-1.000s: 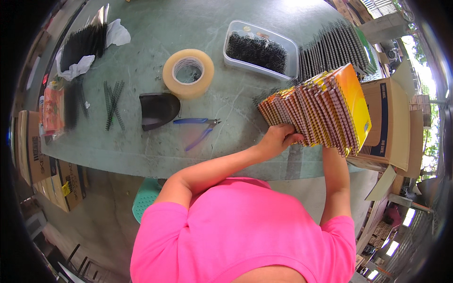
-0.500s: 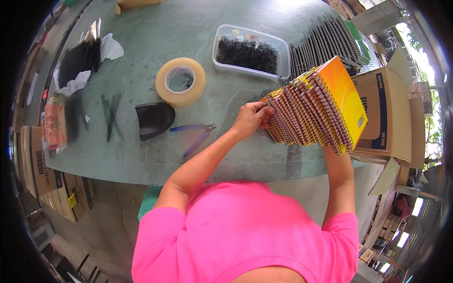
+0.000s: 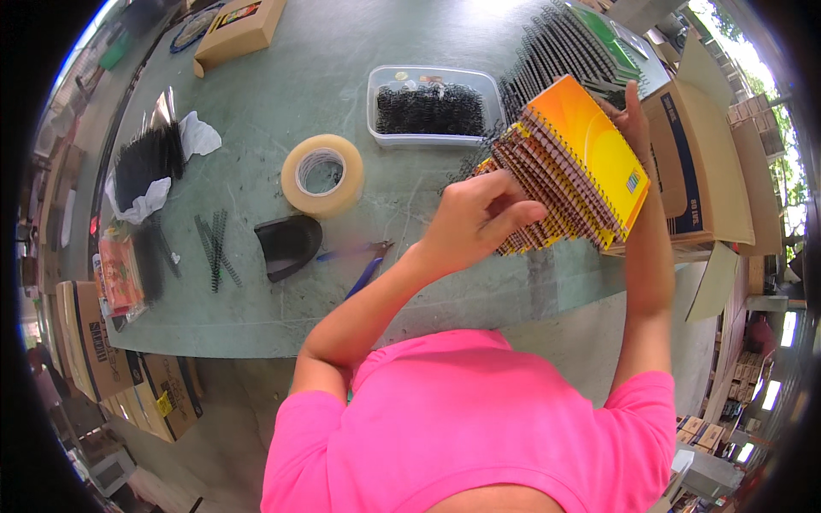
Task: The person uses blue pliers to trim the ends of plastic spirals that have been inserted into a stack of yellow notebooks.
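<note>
A tall stack of spiral notebooks (image 3: 590, 158) with orange and yellow covers leans at the right of the table, its coils toward my left. My left hand (image 3: 483, 214) is raised over the coil side, fingers loosely curled and thumb apart; nothing shows in its grasp. My right forearm passes along the stack's right side. Beside the top notebook's far right edge, my right hand (image 3: 631, 128) has a digit stretched upward, its other fingers partly hidden by the stack. Beyond the stack, a clear plastic tub (image 3: 436, 144) holds black coils (image 3: 428, 111).
A tape roll (image 3: 295, 195), a black curved piece (image 3: 288, 248) and blue-handled cutters (image 3: 368, 275) lie left. Farther left are loose coils (image 3: 216, 248) and a bundle of black coils (image 3: 147, 171). Green-covered spiral notebooks (image 3: 611, 47) and an opened carton (image 3: 693, 162) stand right.
My left hand has come away from the coil spines, up and nearer. My right hand now shows beyond the stack, where it was hidden. The whole view has shifted slightly.
</note>
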### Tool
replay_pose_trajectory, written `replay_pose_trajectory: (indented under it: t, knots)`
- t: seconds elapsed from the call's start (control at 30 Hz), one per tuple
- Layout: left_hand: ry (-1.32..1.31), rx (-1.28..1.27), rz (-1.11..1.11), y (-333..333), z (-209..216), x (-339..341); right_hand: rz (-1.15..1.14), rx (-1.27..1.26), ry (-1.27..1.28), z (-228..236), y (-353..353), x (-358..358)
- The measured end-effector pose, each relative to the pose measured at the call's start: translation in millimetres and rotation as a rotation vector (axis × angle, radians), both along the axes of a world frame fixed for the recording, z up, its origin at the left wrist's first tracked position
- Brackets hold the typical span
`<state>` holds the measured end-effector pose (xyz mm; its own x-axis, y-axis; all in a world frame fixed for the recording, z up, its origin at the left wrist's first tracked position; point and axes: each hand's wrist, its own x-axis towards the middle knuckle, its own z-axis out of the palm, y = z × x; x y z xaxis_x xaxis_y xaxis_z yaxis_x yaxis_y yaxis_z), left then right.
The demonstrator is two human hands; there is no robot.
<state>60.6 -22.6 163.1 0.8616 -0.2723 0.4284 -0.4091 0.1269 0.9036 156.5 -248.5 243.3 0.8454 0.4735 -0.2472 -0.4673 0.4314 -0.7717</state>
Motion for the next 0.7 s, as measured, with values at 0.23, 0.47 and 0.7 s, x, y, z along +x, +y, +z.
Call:
replay_pose_trajectory:
  t: [0.23, 0.47, 0.7]
  knots:
    - [0.186, -0.074, 0.128, -17.4, 32.9, 25.2, 0.160, -0.280, -0.193, 3.5, 22.1, 5.4]
    - [-0.102, 0.646, 0.109, 61.2, -27.2, -40.7, 0.334, -0.621, -0.391, 23.7, 5.3, 20.8]
    - [0.098, 1.343, 0.184, 148.5, -83.5, -106.2, 0.374, -1.245, -0.872, 72.7, 63.7, 49.7]
